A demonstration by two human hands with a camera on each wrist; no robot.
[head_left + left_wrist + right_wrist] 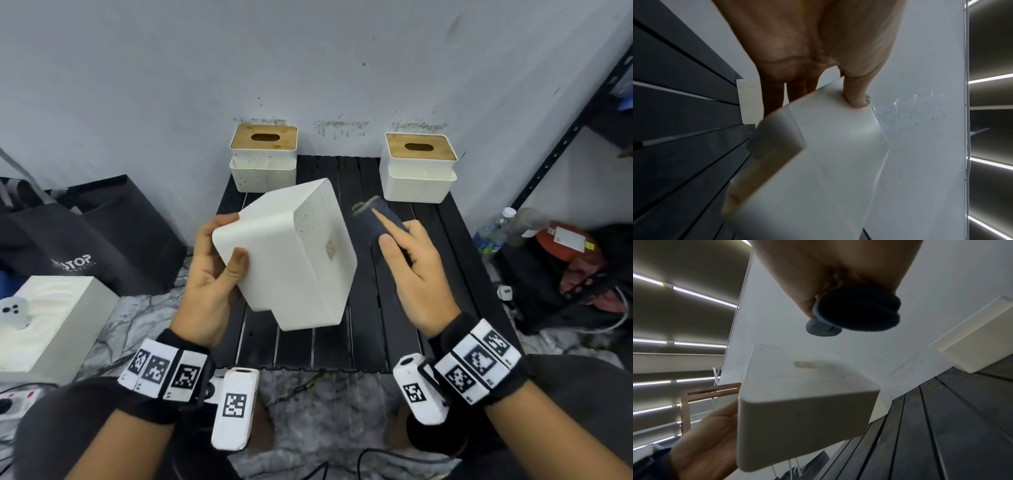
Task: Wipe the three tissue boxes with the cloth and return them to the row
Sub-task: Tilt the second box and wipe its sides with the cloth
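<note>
open gap between two boxes [263,158] [418,167], bare slatted table [359,329] below

Two bare forearms end in bare hands, the left hand [209,284] and the right hand [416,274]. Each wrist wears a black band [479,363] carrying three white blocks printed with black square codes. A white capsule-shaped camera unit [234,407], also coded, hangs under each wrist. Dark clothing, possibly trousers, shows below.

The left hand [209,274] grips a tilted white tissue box [291,253] above the black slatted table [342,342] — the right hand [416,274] holds a rolled dark cloth [378,214] just beside it; two wood-lidded boxes [263,157] stand behind.
</note>
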